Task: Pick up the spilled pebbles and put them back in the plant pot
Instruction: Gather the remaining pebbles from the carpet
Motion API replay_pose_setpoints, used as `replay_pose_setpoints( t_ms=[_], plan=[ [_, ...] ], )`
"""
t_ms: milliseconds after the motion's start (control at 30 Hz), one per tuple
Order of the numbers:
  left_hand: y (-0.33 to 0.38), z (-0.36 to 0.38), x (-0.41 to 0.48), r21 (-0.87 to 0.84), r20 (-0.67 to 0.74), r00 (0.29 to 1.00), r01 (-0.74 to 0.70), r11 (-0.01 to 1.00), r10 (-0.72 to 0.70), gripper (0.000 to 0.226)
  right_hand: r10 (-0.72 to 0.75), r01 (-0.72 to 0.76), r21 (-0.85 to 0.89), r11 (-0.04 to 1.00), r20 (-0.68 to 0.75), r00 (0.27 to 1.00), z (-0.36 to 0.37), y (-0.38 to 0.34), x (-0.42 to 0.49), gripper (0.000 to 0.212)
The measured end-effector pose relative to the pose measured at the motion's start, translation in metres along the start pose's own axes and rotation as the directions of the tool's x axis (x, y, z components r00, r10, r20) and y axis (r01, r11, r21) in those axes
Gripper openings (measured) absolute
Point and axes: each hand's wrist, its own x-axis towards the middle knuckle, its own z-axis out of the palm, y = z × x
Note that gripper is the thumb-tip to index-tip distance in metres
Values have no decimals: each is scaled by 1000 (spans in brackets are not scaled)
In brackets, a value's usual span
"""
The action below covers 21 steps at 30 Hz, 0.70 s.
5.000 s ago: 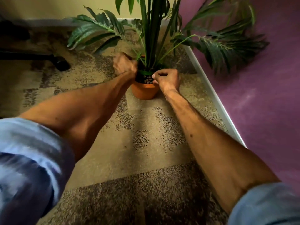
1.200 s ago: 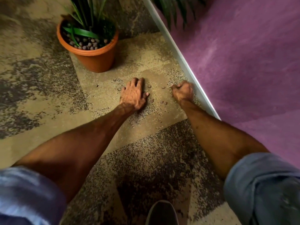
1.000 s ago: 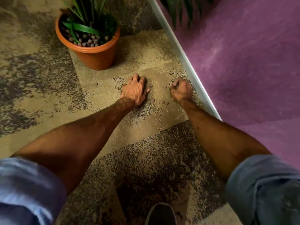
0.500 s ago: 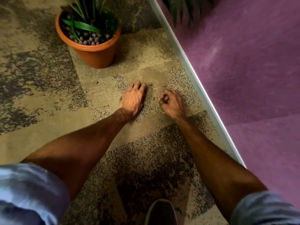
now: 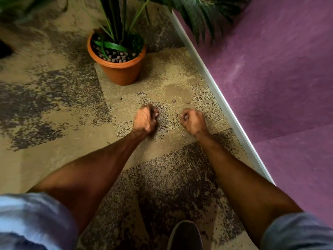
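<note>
An orange plant pot (image 5: 120,73) stands on the carpet at upper centre, with dark round pebbles around the green stems. A few spilled pebbles (image 5: 174,101) lie on the tan carpet in front of it. My left hand (image 5: 145,119) is curled into a fist low over the carpet, fingertips pinched together on pebbles. My right hand (image 5: 193,121) is also closed, with a pebble showing between its fingers, and a loose pebble (image 5: 176,115) lies just left of it. Both hands are well short of the pot.
A white skirting strip (image 5: 218,98) runs diagonally along the right, with a purple wall (image 5: 270,69) beyond. Palm fronds (image 5: 198,13) hang over the top. My shoe tip (image 5: 185,235) shows at the bottom. The carpet is patterned tan and dark.
My left hand has gone from flat on the carpet to a closed fist. My right hand swept left from the skirting and stays closed. The view has tilted up, showing more of the plant.
</note>
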Motion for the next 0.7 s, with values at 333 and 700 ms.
replay_pose_setpoints(
  t_ms=[333,700],
  plan=[
    [28,-48,-28,-817,455,809,545,187,-372,35,201,-603,797,24,587,784,-17,-78,-4,25],
    [94,-145,-21,-944,325,857,319,-83,-400,35,87,-170,878,448,146,985,14,-259,-14,28]
  ],
)
